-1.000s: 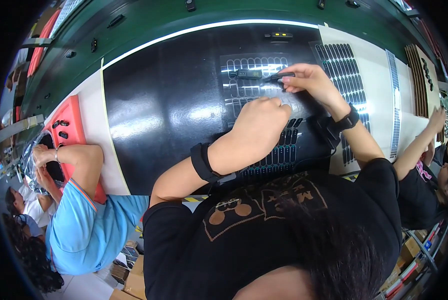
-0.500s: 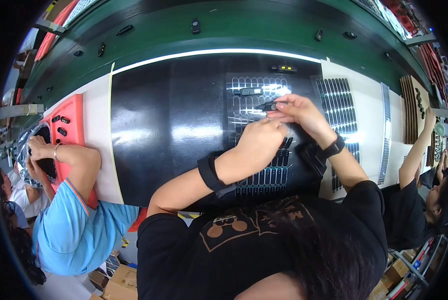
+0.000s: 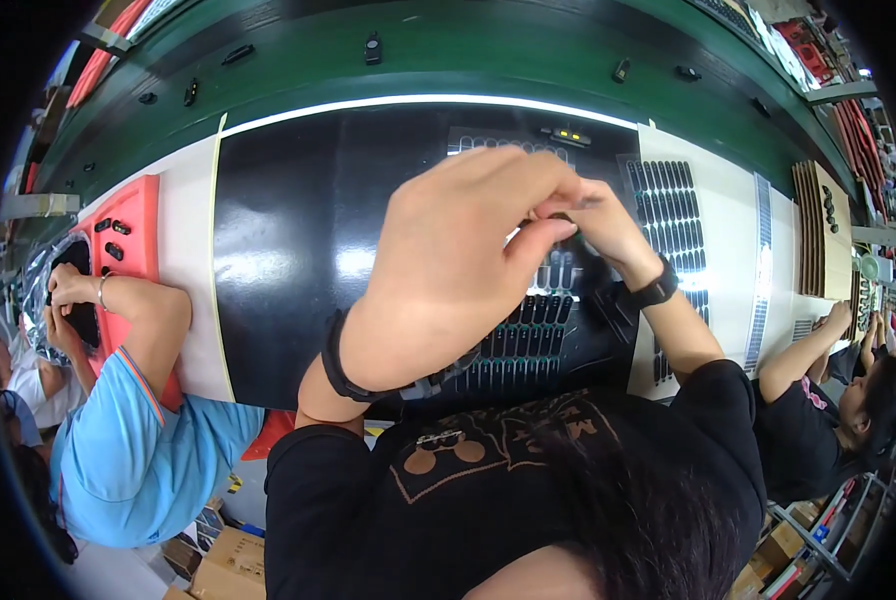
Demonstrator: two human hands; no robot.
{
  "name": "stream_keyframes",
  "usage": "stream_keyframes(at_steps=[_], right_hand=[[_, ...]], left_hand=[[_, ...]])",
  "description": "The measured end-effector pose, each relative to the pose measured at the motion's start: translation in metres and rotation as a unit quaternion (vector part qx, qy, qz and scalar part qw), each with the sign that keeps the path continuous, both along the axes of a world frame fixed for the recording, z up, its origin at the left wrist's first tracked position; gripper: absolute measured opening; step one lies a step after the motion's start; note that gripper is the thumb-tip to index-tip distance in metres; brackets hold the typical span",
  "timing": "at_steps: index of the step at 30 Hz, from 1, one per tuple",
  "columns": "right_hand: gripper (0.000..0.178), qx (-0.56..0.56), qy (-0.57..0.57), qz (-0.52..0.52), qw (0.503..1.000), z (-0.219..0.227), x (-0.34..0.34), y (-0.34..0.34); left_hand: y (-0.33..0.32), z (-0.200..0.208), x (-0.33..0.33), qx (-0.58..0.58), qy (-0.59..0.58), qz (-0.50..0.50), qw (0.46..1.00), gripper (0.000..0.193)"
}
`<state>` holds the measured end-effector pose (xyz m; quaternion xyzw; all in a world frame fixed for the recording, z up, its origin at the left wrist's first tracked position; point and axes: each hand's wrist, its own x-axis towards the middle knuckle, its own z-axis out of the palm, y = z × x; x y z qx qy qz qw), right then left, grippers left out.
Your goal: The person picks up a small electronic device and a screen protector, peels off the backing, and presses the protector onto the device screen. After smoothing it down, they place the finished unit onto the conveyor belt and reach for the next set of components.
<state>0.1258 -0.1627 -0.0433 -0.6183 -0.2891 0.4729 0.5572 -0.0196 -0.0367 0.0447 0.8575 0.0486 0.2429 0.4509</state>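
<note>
My left hand [image 3: 458, 250] is raised near the camera over the mat, its thumb and fingers closed in a pinch; whatever it pinches is hidden. Against its fingertips, my right hand [image 3: 613, 228] is closed around a small black device [image 3: 561, 216], mostly covered by the fingers. Below both hands lies a clear sheet of oval black stickers [image 3: 523, 340], its middle hidden by my left hand. Just beyond them, a black device with two yellow patches [image 3: 570, 136] rests on the mat.
A second sticker sheet [image 3: 668, 200] lies to the right. Beyond the black mat [image 3: 278, 200] runs a green conveyor belt [image 3: 298, 70] carrying several small black devices. At left, a co-worker in blue [image 3: 138, 440] handles things by a red tray [image 3: 146, 230]; another person [image 3: 818, 410] works at right.
My left hand has risen toward the camera and now covers much of the sheet and a device lying on it. My right hand stays near the same place, its fingers now meeting the left's.
</note>
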Motion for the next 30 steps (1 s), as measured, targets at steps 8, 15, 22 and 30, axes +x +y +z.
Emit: stream_keyframes(at_steps=[8,15,22,30], right_hand=[[0.026,0.102,-0.22,-0.047,0.969,0.058,-0.017,0.012],[0.031,0.163,-0.417,-0.086,0.89,0.084,-0.03,0.005],[0.032,0.192,-0.456,-0.082,0.865,0.09,-0.034,-0.006],[0.03,0.184,-0.443,-0.095,0.872,0.089,-0.025,-0.021]], left_hand=[[0.013,0.003,-0.01,-0.232,-0.067,0.047,0.969,0.043],[0.001,0.0,-0.006,-0.402,-0.136,0.029,0.905,0.05],[-0.008,-0.003,-0.003,-0.353,-0.122,0.027,0.927,0.05],[-0.024,-0.01,0.01,-0.334,-0.127,0.044,0.933,0.045]])
